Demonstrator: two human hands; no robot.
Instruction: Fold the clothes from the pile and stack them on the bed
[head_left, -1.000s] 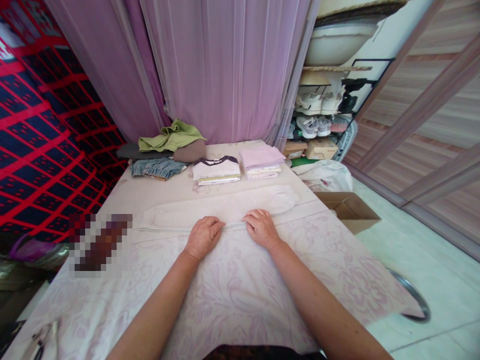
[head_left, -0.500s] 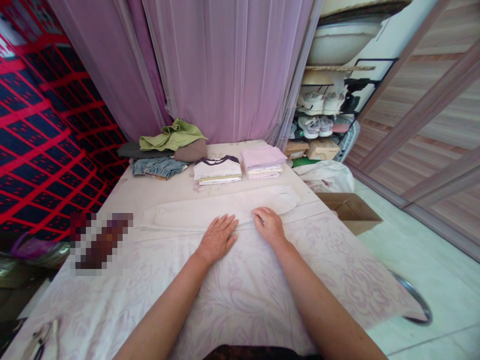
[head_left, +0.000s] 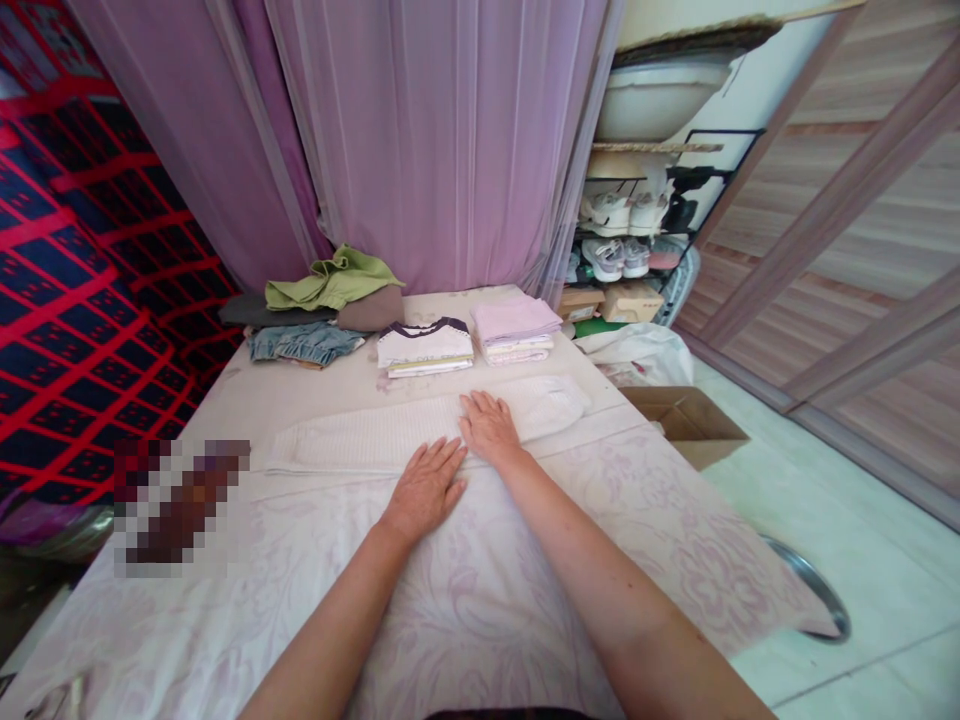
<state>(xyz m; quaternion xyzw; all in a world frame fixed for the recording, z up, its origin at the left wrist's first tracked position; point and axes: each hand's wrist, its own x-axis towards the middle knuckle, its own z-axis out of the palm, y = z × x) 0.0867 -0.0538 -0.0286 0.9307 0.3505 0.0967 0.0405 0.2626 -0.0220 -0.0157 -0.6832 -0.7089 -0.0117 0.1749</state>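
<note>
A white ribbed garment [head_left: 360, 430], folded into a long narrow strip, lies across the bed. My left hand [head_left: 425, 488] rests flat at its near edge, fingers stretched out. Right beside it, my right hand [head_left: 487, 425] lies palm down on the garment, fingers extended, near the left fingertips. Neither hand grips anything. Beyond the strip sit a folded white shirt with a dark collar [head_left: 424, 345] on a small stack and a pile of folded lilac cloth [head_left: 516, 322].
Green cloth [head_left: 334, 280] tops a heap at the back left, with denim [head_left: 304, 343] below. Purple curtains [head_left: 450, 150] hang behind. To the right stand a shoe rack [head_left: 611, 255], an open cardboard box [head_left: 686, 425] and a wooden wardrobe [head_left: 840, 230]. A pixelated patch covers the bed's left side.
My right hand has moved left along the garment, its curled fingers now spread flat. My left hand stays in about the same place. The view has shifted slightly.
</note>
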